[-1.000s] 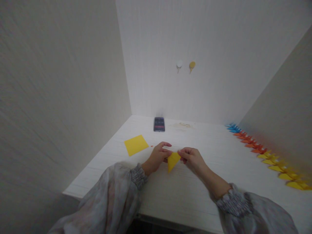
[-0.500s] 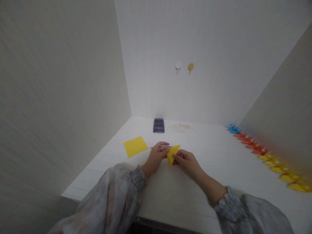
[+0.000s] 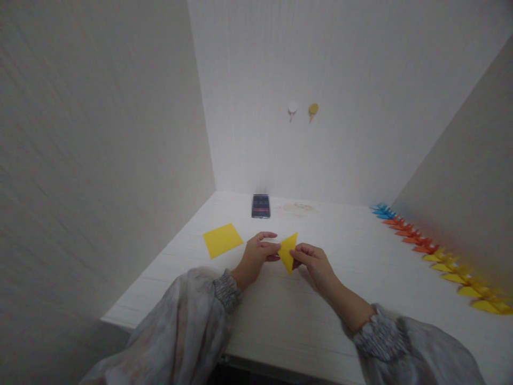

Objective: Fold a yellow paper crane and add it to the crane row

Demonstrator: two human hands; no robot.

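A folded yellow paper triangle (image 3: 288,251) is held just above the white table (image 3: 304,315), one tip up and one tip down. My left hand (image 3: 257,256) pinches its left corner with thumb and fingers. My right hand (image 3: 315,261) pinches its right edge, fingers closed on the paper. A flat yellow paper square (image 3: 223,240) lies on the table to the left of my left hand, untouched.
A dark phone-like object (image 3: 261,206) lies near the back wall. A row of folded paper pieces, blue (image 3: 382,210), orange (image 3: 412,236) and yellow (image 3: 468,279), runs along the right wall. Two round hooks (image 3: 302,109) are on the back wall. Walls close in left and right.
The paper triangle has been turned in my hands: its long tip pointed down a second ago, now one tip stands upward. Both hands shifted slightly away from me.
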